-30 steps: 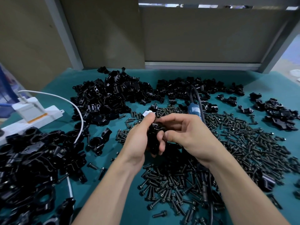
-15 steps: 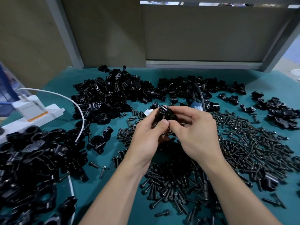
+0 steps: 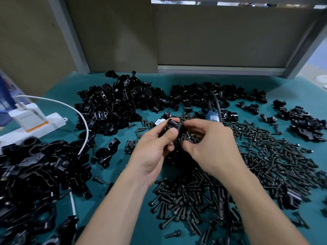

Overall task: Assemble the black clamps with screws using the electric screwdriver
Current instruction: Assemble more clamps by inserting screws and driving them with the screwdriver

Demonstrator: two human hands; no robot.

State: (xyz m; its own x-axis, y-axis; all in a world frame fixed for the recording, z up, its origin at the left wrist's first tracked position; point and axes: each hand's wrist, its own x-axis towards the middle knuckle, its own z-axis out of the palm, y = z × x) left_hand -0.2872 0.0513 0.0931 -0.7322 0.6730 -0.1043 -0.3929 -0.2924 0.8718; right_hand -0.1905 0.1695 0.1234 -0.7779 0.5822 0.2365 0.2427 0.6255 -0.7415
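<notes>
You've got the clamp up off the bench, held between both hands above the screws. Your left hand has it from the left, thumb on the near face. Your right hand curls its fingers onto the right end. Both grips are clamped on it. The screwdriver lies just behind your hands, blue body, black cord running back. Loose clamp heaps sit far left and near left. There's a white power strip at the left edge. Bench top is teal, with brown panels behind.

Glossy black clamps, metal screws
</notes>
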